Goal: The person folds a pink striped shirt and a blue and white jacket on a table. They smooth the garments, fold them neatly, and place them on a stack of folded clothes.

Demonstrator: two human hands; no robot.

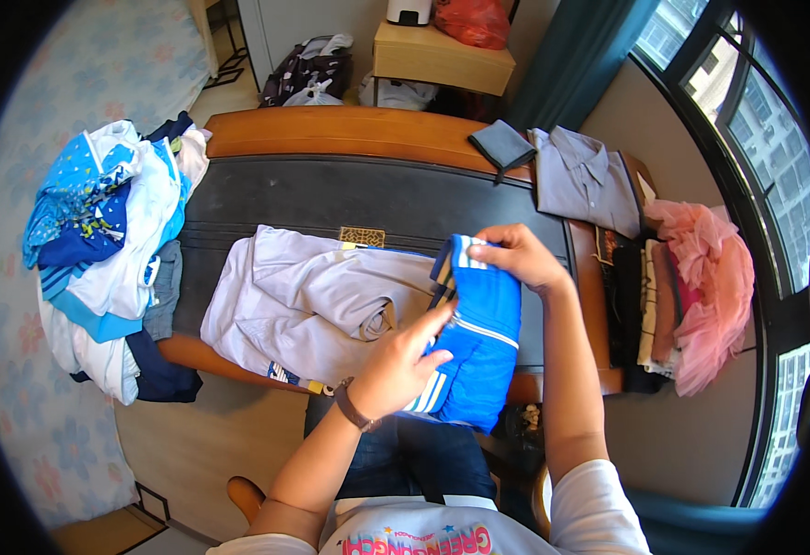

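A grey and blue jacket (314,277) lies across the near side of the table, its pale grey lining facing up. Its blue end (488,312) is folded and raised at the right, showing a white zip and striped ribbed trim. My right hand (519,257) pinches the striped trim at the far corner between thumb and fingers. My left hand (401,364), with a brown watch band on the wrist, rests over the fold. Its index finger reaches to the edge of the blue cloth; whether it grips any cloth is hard to see.
A heap of blue and white clothes (110,222) hangs over the table's left end. At the right lie a folded grey shirt (585,177), a small dark folded cloth (503,146), and a stack of folded garments with pink tulle (710,291). Beyond stands a wooden side table (443,59).
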